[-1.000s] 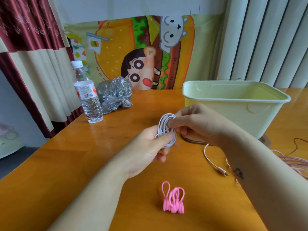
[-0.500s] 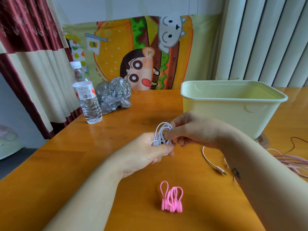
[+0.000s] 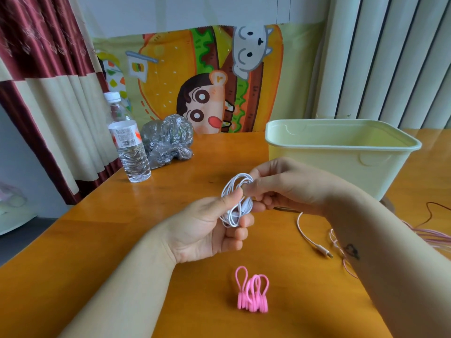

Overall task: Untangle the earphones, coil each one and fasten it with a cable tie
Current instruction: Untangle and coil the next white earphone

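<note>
- Two hands meet above the table. My left hand (image 3: pixel 202 230) grips the lower bunch of the white earphone coil (image 3: pixel 234 218), thumb pressed across the strands and fingers curled behind. My right hand (image 3: pixel 285 186) pinches the upper loops between thumb and fingertips.
- From my station I judge the step to be the coiling, close to its end. The fastening is not yet done, as no tie sits on the bundle.
- The next move, as I read it, calls for one hand to keep the loops clamped. The other would reach down to the pink cable ties (image 3: pixel 252 292), which stand in a cluster on the wood nearer me, apart from both hands.
- A pink earphone cable (image 3: pixel 310 236) lies loose at my right, its plug near my right forearm, uncoiled.
- The orange wooden table (image 3: pixel 97 240) is backed by a red-and-cream curtain (image 3: pixel 48 93), pale vertical blinds (image 3: pixel 390 69) and a cartoon burger poster (image 3: pixel 207 81).
- On the table are a pale yellow bin (image 3: pixel 341 164) behind my right hand, then a crumpled plastic bag (image 3: pixel 168 142) and a water bottle (image 3: pixel 129 147) at far left.
</note>
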Demonstrator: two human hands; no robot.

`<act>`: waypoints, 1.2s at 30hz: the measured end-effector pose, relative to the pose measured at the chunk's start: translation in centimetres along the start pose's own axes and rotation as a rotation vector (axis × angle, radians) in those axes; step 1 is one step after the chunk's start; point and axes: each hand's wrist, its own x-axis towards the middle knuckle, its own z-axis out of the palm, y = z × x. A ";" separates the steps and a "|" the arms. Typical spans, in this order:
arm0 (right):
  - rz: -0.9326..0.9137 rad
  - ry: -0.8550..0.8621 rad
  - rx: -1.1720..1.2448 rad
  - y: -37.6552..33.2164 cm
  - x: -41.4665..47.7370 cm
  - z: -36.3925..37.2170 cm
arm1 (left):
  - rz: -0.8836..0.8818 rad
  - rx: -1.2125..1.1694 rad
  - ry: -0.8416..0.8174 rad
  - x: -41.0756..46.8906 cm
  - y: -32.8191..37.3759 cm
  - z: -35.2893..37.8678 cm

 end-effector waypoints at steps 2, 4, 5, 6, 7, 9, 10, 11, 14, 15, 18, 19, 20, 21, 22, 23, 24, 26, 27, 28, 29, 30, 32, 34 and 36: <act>-0.004 -0.002 0.030 0.2 0.2 0.1 | 0.008 -0.005 0.019 0.0 0.1 0.0; 0.007 -0.002 0.043 0.3 0.3 0.1 | 0.012 0.061 0.059 -0.1 0.0 0.0; 0.016 -0.003 0.052 0.4 0.4 0.2 | 0.014 0.112 0.071 0.0 0.0 -0.1; 0.025 -0.007 0.069 0.6 0.4 0.3 | 0.018 0.168 0.079 0.0 -0.1 -0.1; 0.034 -0.015 0.097 0.8 0.5 0.4 | 0.025 0.221 0.092 0.0 -0.2 -0.2; 0.052 -0.027 0.159 1.3 0.7 0.6 | 0.031 0.311 0.132 0.1 -0.4 -0.4; 0.057 -0.031 0.177 1.5 0.8 0.8 | 0.025 0.349 0.146 0.1 -0.5 -0.4; 0.060 -0.039 0.172 1.7 0.9 0.8 | 0.012 0.386 0.151 0.1 -0.6 -0.5; 0.060 -0.096 0.040 1.4 0.7 0.7 | -0.049 0.475 0.130 0.0 -0.7 -0.7; 0.062 -0.110 -0.014 1.3 0.5 0.7 | -0.066 0.488 0.123 0.0 -0.7 -0.7; 0.055 -0.151 -0.024 1.1 0.3 0.6 | -0.078 0.505 0.130 -0.1 -0.6 -0.6; 0.058 -0.161 0.055 1.2 0.3 0.6 | -0.063 0.504 0.143 0.0 -0.5 -0.5; 0.065 -0.165 0.153 1.4 0.4 0.7 | -0.040 0.498 0.156 0.0 -0.4 -0.5; 0.067 -0.172 0.242 1.6 0.6 0.8 | -0.013 0.491 0.168 0.0 -0.3 -0.4; 0.065 -0.184 0.316 1.9 0.8 1.0 | 0.011 0.482 0.179 -0.1 -0.1 -0.3; 0.057 -0.200 0.382 2.0 1.0 1.1 | 0.032 0.469 0.185 -0.1 0.1 -0.3; 0.044 -0.214 0.440 2.2 1.2 1.3 | 0.048 0.452 0.185 -0.3 0.3 -0.3; 0.016 -0.225 0.518 2.4 1.5 1.4 | 0.067 0.415 0.176 -0.5 0.7 -0.4; 0.002 -0.217 0.529 2.4 1.5 1.4 | 0.072 0.403 0.180 -0.6 0.8 -0.4; -0.012 -0.202 0.515 2.3 1.5 1.5 | 0.075 0.396 0.189 -0.6 0.8 -0.5; -0.023 -0.178 0.483 2.3 1.4 1.5 | 0.075 0.391 0.200 -0.5 0.8 -0.6; -0.032 -0.146 0.442 2.2 1.4 1.5 | 0.074 0.387 0.207 -0.5 0.8 -0.7; -0.044 -0.060 0.355 1.8 1.2 1.6 | 0.076 0.380 0.210 -0.5 0.8 -0.8; -0.066 0.014 0.283 1.5 1.2 1.8 | 0.084 0.368 0.205 -0.7 0.9 -0.8; -0.081 0.067 0.243 1.1 1.1 1.9 | 0.082 0.353 0.182 -0.9 0.9 -0.7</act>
